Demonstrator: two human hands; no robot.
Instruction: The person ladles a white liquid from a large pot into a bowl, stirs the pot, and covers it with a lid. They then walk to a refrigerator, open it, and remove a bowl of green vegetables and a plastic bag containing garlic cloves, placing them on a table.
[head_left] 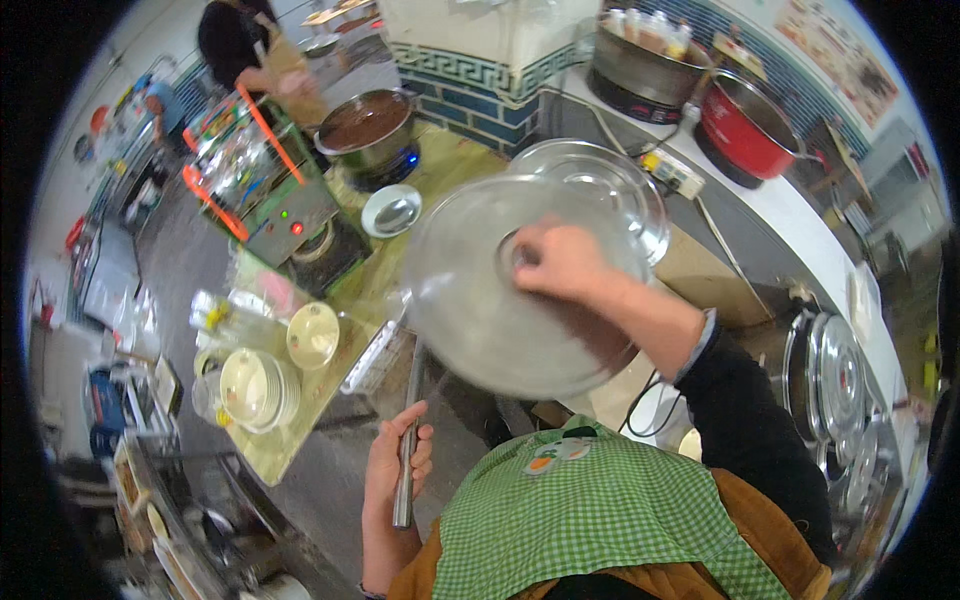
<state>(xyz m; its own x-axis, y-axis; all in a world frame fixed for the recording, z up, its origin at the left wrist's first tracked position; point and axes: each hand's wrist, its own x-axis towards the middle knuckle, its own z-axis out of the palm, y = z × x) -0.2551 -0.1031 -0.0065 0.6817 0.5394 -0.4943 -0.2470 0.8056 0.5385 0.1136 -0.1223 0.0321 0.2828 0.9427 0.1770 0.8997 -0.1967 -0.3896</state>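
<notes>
- Now the right hand [562, 264] pinches the knob [507, 258] of a big, round pot lid [470, 335], motion-blurred, held up in front of the tabletop's [275, 460] right edge.
- Left hand [388, 462]: fingers wrapped round a long steel handle [404, 485], out past that edge.
- Stacked cream bowls [252, 388] crowd the tabletop's near corner; a second lid [610, 180] shows behind.

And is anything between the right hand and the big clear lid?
Nothing visible is: the right hand grips the clear lid directly, at the middle of its top. The left hand holds a metal handle, well clear of that grip.
</notes>
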